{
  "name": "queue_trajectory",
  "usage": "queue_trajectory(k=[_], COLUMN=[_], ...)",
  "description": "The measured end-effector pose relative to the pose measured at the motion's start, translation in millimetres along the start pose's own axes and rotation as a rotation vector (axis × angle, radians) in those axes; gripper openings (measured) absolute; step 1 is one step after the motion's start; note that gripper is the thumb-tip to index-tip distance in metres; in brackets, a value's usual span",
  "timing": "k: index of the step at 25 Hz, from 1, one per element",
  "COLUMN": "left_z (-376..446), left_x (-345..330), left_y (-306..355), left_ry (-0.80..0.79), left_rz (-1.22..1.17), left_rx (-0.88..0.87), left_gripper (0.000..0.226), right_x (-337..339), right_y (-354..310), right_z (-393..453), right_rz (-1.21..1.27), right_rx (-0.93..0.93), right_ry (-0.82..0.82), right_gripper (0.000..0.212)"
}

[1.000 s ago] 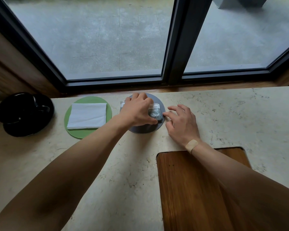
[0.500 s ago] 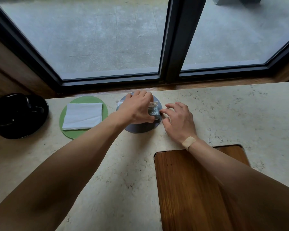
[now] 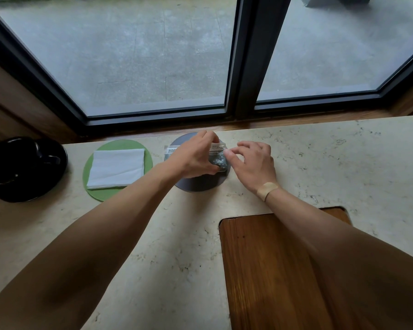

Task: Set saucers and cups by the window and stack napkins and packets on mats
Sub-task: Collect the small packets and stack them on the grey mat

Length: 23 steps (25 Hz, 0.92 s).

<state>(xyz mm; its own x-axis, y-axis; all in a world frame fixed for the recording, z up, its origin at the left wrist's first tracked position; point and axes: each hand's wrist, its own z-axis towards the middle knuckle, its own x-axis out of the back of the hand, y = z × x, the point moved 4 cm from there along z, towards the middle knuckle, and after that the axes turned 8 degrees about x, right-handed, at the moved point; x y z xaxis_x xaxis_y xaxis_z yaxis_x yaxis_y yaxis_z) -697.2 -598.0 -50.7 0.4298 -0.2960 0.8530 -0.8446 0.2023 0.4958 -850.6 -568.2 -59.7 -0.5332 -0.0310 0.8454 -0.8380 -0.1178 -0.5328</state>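
A round grey mat (image 3: 200, 183) lies on the marble counter near the window. Clear packets (image 3: 218, 158) with printed labels rest on it, and my left hand (image 3: 194, 158) grips them from above. My right hand (image 3: 253, 163) is just to their right, its fingertips touching the packets' right edge. One more packet end (image 3: 169, 151) sticks out left of my left hand. A round green mat (image 3: 100, 194) to the left carries a folded white napkin (image 3: 116, 167). At the far left, black cups (image 3: 34, 153) sit on a black saucer (image 3: 22, 194).
The dark window frame (image 3: 246, 67) and wooden sill (image 3: 296, 115) run along the counter's far edge. A wooden inset board (image 3: 272, 270) fills the counter's near right. Bare marble counter (image 3: 355, 158) extends to the right of my hands.
My left hand has shifted on the packets, lifting their right end slightly. My right hand has risen off the counter and brought its fingertips against the packets.
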Motion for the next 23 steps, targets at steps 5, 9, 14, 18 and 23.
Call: queue_trajectory(k=[5, 9, 14, 18, 23], left_z=[-3.5, -6.9, -3.3, 4.8, 12.0], left_x=[-0.6, 0.0, 7.8, 9.9, 10.1], left_y=[-1.1, -1.4, -6.7, -3.4, -5.1], left_ry=[0.002, -0.022, 0.039, 0.113, 0.126], left_rz=[-0.044, -0.14, -0.209, -0.081, 0.085], left_rx=[-0.022, 0.011, 0.148, 0.193, 0.263], left_gripper=[0.063, 0.059, 0.026, 0.025, 0.029], right_x=[-4.1, -5.1, -1.2, 1.1, -1.1], right_y=[-5.1, -8.3, -3.5, -5.3, -4.8], right_z=[5.9, 5.1, 8.7, 15.0, 16.5], right_rz=[0.021, 0.059, 0.046, 0.013, -0.023], right_rx=[-0.093, -0.112, -0.131, -0.139, -0.146], right_ry=[-0.058, -0.027, -0.018, -0.066, -0.085], right_gripper=[0.032, 0.026, 0.026, 0.028, 0.029])
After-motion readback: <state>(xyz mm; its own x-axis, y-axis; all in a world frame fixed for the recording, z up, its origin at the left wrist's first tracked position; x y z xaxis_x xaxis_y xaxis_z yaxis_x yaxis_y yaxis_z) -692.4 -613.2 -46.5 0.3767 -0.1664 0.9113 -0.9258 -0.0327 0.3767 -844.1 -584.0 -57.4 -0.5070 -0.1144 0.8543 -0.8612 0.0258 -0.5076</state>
